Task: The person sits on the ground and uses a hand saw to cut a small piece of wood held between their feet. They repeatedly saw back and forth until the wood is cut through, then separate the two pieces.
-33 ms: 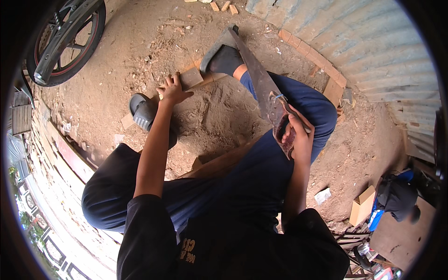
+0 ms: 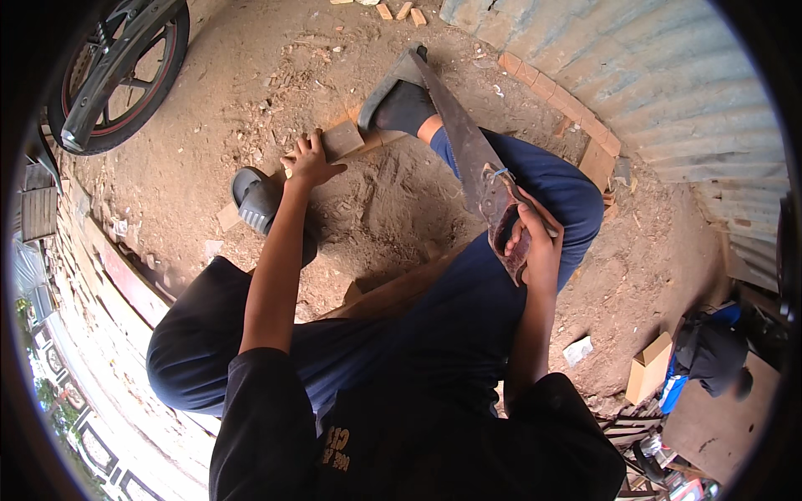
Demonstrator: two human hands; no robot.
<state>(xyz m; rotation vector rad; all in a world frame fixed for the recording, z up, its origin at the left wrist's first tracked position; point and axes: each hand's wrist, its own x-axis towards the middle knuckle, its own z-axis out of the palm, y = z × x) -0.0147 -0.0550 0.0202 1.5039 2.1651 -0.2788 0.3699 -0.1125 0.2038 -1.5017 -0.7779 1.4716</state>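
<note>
In my right hand is the reddish-brown handle of a handsaw, my fingers closed around it. Its long dull blade slants up and left over my right lower leg, its tip near my dark shoe. A bit of blue tie shows where blade and handle meet. My left hand lies over the end of a flat wooden piece, fingers bent over it and thumb stretched out. That piece lies low by the ground, reaching toward the shod foot. The saw blade and the wooden piece are apart.
A black sandal on my other foot is beside my left forearm. A motorbike wheel stands far left. Corrugated metal sheeting with a row of bricks runs along the right. At lower right are a cardboard box and another person.
</note>
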